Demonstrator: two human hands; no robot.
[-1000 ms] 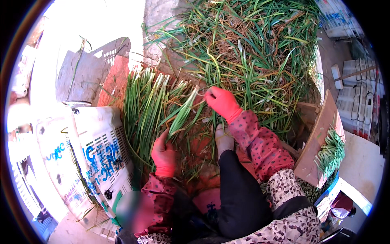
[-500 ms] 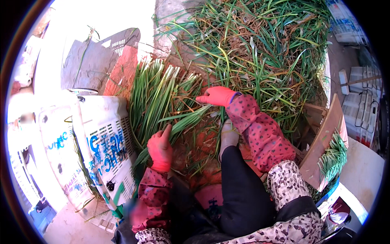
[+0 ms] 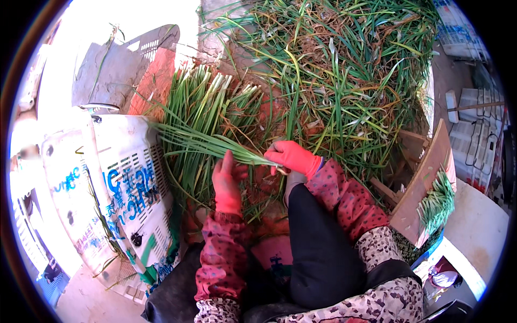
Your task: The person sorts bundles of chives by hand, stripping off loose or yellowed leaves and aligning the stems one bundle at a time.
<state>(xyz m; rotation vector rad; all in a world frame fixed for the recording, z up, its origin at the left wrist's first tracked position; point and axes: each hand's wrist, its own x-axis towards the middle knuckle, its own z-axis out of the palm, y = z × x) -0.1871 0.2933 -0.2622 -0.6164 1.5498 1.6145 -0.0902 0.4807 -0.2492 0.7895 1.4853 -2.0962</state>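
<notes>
My right hand (image 3: 295, 157), in a pink-orange glove, grips a small bunch of garlic chives (image 3: 212, 143) by its pale stem end. The long green leaves reach out to the left, over a laid-out heap of garlic chives (image 3: 196, 105) whose white ends point away from me. Just below the held leaves is my left hand (image 3: 226, 182), gloved alike, with its fingers apart; one fingertip meets or nearly meets the bunch. The heap rests on a reddish board (image 3: 153, 81).
A large tangled pile of chives and brown dead leaves (image 3: 344, 81) spreads far right. White slotted crates (image 3: 134, 177) stand at left. Right of my leg, a tilted wooden board (image 3: 414, 199) stands beside a green bundle (image 3: 437, 202). More crates (image 3: 479, 134) are at far right.
The held bunch has swung from pointing down-left to lying leftward over the heap. My right hand has come nearer; my left has moved right and slightly up, its fingers spreading.
</notes>
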